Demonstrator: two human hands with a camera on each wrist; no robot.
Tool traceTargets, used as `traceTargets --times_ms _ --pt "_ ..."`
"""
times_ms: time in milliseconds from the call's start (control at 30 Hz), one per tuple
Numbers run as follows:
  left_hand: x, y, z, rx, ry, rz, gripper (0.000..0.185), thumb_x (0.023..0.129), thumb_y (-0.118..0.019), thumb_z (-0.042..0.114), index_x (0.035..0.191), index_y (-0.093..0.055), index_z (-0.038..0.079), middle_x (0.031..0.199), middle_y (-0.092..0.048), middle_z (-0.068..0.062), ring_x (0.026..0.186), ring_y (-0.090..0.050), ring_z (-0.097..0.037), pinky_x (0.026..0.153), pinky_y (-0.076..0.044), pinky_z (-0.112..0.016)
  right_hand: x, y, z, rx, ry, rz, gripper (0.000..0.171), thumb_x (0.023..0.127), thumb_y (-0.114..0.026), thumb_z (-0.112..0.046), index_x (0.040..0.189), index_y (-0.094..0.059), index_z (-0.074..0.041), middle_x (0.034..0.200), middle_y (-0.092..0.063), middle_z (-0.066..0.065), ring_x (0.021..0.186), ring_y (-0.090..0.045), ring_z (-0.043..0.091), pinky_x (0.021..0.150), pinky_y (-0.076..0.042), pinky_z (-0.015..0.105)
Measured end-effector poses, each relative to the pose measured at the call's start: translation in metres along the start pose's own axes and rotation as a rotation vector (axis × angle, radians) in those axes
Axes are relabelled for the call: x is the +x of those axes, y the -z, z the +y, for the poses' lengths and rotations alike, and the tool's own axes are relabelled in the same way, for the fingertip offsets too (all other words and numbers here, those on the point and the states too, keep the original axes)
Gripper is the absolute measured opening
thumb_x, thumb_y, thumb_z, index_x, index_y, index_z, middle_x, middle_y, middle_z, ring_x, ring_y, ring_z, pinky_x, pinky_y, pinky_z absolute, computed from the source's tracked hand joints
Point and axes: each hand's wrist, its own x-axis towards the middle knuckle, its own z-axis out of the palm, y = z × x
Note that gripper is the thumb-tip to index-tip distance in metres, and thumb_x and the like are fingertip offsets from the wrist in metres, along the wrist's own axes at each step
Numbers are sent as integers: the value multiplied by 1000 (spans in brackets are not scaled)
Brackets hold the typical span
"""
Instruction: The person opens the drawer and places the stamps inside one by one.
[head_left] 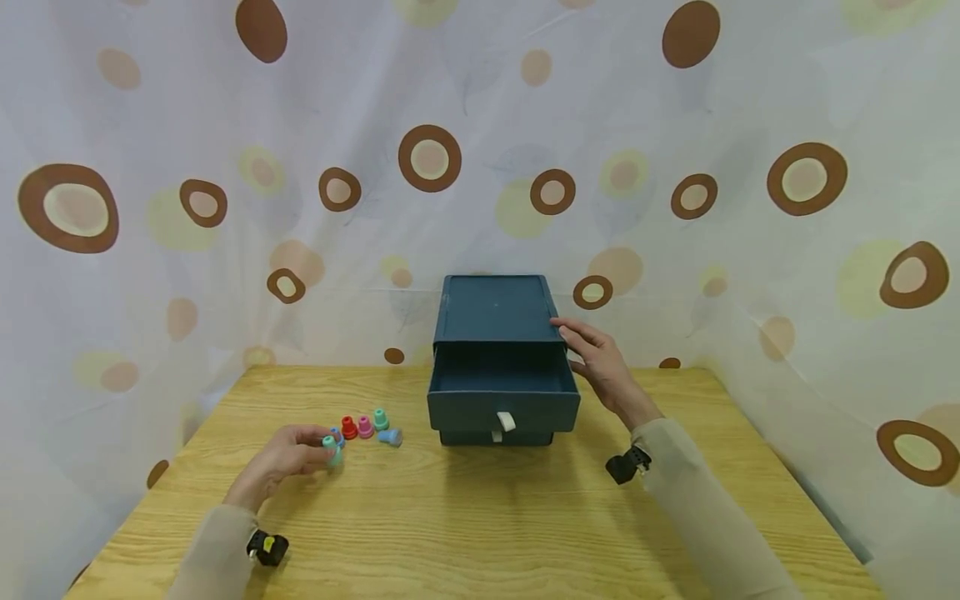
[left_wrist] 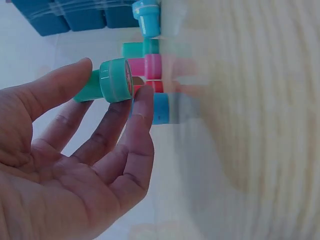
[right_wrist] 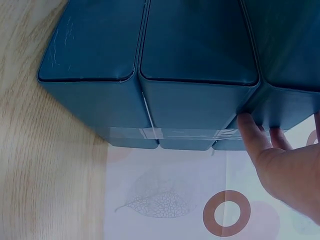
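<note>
My left hand [head_left: 287, 457] pinches a small green toy stamp [left_wrist: 114, 80] between thumb and fingertips, just above the table at the left. Its round printed end faces right in the left wrist view. Close by stand a blue stamp [left_wrist: 161, 108], a red stamp [head_left: 348, 427], a pink stamp [head_left: 365, 427] and another green stamp [head_left: 381, 418]. A light blue stamp [head_left: 391, 437] lies on its side. My right hand [head_left: 606, 367] rests its fingers against the right side of a dark blue drawer cabinet [head_left: 495, 310]. The cabinet's upper drawer [head_left: 504, 411] is pulled out.
A white pull tab [head_left: 507, 422] hangs on the drawer front, with a second tab below it. Clear tape [right_wrist: 185, 133] runs across the cabinet's side. The wooden table [head_left: 480, 525] ends at a patterned cloth [head_left: 480, 242] behind the cabinet.
</note>
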Motion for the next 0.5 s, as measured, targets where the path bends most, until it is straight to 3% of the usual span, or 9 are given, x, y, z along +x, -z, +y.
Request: traceTargets --times_ms 133,367,500 --pt "-1 3 6 12 -28 -10 40 94 -64 13 129 -59 -4 120 -64 -19 100 -63 -19 88 -53 -44 0 0 0 11 0 0 55 102 -51 -37 146 -44 -5 160 -29 13 150 -20 32 117 -19 61" --pt "-3 4 17 51 -38 -22 43 94 -66 17 132 -57 -1 121 -63 -18 98 -61 -21 83 -52 -42 0 -2 0 12 -4 5 56 102 -52 -37 146 -44 -4 159 -30 13 149 -22 32 117 -21 60" --pt "0 3 26 34 -49 -31 44 94 -66 19 132 -58 1 121 -64 -16 105 -61 -26 87 -51 -44 0 -1 0 6 0 8 55 102 -51 -37 146 -44 -4 159 -30 13 149 -22 33 117 -20 60"
